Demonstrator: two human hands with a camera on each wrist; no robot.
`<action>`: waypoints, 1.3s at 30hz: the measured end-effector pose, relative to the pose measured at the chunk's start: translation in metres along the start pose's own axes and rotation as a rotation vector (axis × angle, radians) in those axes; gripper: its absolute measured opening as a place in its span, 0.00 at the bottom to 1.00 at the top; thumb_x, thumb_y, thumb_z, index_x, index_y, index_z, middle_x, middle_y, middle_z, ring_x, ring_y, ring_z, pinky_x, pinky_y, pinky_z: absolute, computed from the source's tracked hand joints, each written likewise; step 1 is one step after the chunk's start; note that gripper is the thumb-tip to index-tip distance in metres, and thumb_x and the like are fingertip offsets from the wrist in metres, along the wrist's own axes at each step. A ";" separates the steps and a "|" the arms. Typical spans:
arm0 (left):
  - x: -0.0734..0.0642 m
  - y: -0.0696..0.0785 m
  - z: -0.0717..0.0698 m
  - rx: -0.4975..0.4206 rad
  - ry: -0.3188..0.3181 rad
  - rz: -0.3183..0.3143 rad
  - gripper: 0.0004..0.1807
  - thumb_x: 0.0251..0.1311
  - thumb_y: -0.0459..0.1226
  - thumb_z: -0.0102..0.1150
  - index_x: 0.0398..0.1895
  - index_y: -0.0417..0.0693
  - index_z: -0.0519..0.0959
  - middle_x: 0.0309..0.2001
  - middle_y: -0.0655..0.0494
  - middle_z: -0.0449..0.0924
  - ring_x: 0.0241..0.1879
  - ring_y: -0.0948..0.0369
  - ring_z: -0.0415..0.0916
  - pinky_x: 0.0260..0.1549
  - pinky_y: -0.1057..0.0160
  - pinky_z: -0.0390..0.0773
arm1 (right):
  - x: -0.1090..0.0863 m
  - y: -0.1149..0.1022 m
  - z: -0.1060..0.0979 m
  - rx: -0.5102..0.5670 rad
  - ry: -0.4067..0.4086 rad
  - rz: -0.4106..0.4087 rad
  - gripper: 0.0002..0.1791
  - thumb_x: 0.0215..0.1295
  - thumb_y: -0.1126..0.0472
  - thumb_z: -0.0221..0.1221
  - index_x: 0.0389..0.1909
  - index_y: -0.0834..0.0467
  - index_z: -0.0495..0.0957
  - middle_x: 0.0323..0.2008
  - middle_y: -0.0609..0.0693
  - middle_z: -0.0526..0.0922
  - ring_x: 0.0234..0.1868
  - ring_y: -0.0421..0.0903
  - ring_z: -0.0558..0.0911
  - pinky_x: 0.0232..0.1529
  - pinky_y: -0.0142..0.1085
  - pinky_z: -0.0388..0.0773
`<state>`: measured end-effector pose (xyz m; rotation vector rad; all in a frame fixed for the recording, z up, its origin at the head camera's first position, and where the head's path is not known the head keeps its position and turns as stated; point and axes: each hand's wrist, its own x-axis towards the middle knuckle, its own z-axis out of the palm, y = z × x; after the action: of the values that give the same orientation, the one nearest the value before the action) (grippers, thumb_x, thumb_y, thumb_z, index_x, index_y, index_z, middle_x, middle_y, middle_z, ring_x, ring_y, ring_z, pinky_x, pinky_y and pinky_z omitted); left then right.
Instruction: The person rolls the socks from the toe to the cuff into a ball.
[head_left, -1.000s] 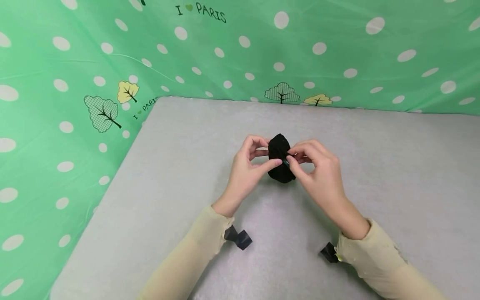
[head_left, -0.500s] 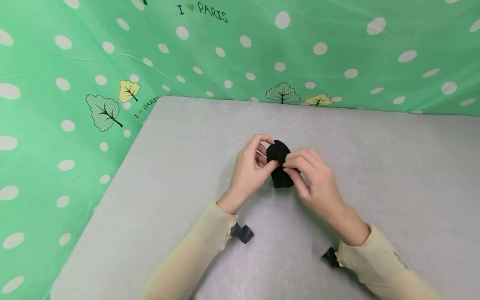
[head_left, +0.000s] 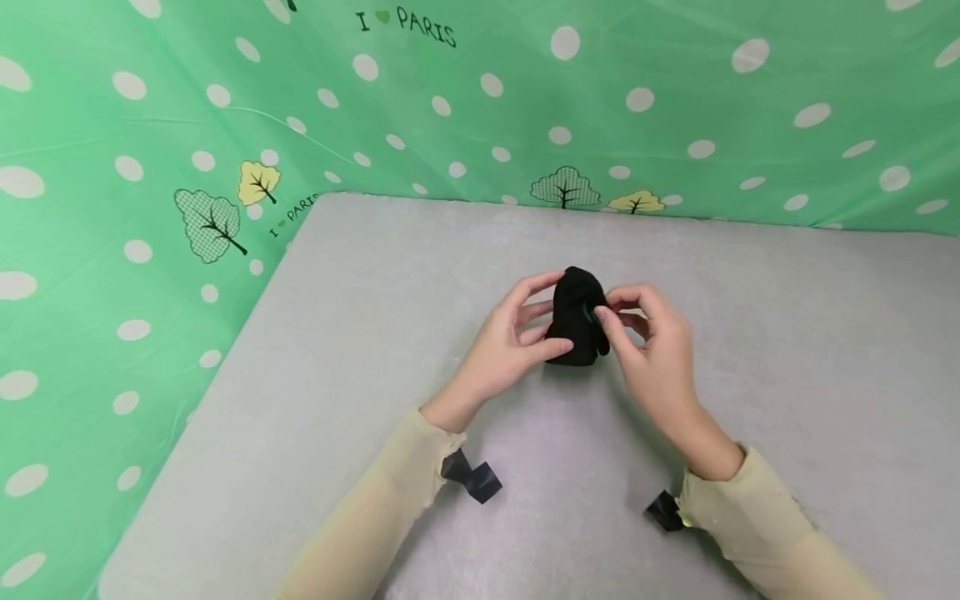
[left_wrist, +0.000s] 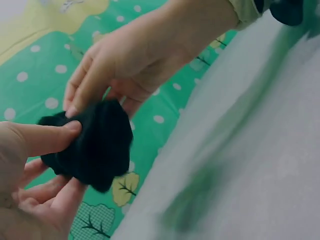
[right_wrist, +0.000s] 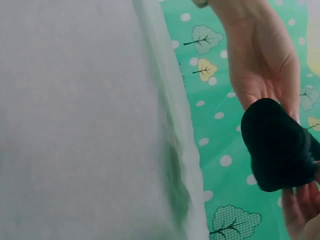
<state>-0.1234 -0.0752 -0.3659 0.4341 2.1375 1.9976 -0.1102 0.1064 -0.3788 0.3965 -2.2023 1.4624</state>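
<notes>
A small black bundle of soft cloth (head_left: 577, 329), rounded at the top, is held up between both hands over the middle of the table. My left hand (head_left: 491, 354) grips its left side, thumb across the front and fingers behind. With thumb and fingertips my right hand (head_left: 660, 358) pinches its right edge, by a small dark teal mark. In the left wrist view the folded cloth (left_wrist: 102, 145) looks lumpy, with the left thumb pressed on it. The right wrist view shows a smooth rounded end of the bundle (right_wrist: 272, 145); the right fingertips are partly hidden there.
Grey cloth covers the table (head_left: 375, 275). Behind and left of it hangs a green curtain (head_left: 450, 125) with white dots and trees. Black straps stick out at the left cuff (head_left: 480, 482) and at the right cuff (head_left: 663, 510).
The black bundle has moved slightly right and turned, showing a broader side. My right hand has shifted from its middle to its right edge; my left thumb now lies lower on the front.
</notes>
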 end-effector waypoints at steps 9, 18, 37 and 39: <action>0.000 -0.004 0.001 -0.014 0.027 0.030 0.37 0.53 0.24 0.69 0.68 0.43 0.67 0.61 0.44 0.72 0.54 0.51 0.80 0.54 0.61 0.81 | 0.001 -0.003 -0.002 0.316 -0.043 0.046 0.05 0.63 0.78 0.59 0.39 0.75 0.78 0.45 0.46 0.78 0.48 0.41 0.80 0.50 0.25 0.81; -0.004 -0.006 0.005 -0.107 0.126 0.144 0.31 0.58 0.23 0.63 0.63 0.41 0.65 0.57 0.38 0.77 0.52 0.66 0.76 0.56 0.65 0.75 | 0.004 0.005 -0.007 0.275 -0.213 -0.124 0.02 0.70 0.75 0.53 0.37 0.70 0.74 0.45 0.44 0.73 0.46 0.40 0.72 0.49 0.28 0.70; -0.004 -0.002 0.005 -0.075 0.197 0.151 0.21 0.64 0.28 0.61 0.58 0.39 0.69 0.43 0.58 0.71 0.44 0.66 0.71 0.41 0.71 0.76 | -0.005 -0.004 0.001 0.302 -0.186 0.062 0.22 0.54 0.80 0.66 0.45 0.68 0.65 0.52 0.44 0.73 0.53 0.37 0.78 0.44 0.23 0.81; -0.005 -0.001 0.002 -0.108 0.175 0.162 0.19 0.67 0.26 0.56 0.59 0.36 0.67 0.43 0.53 0.72 0.45 0.65 0.72 0.42 0.71 0.76 | -0.003 -0.004 -0.001 0.378 -0.153 0.136 0.22 0.56 0.82 0.63 0.44 0.61 0.66 0.49 0.45 0.74 0.51 0.37 0.78 0.41 0.23 0.82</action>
<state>-0.1179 -0.0748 -0.3675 0.4430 2.1411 2.3069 -0.1055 0.1056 -0.3769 0.5048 -2.0963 1.9919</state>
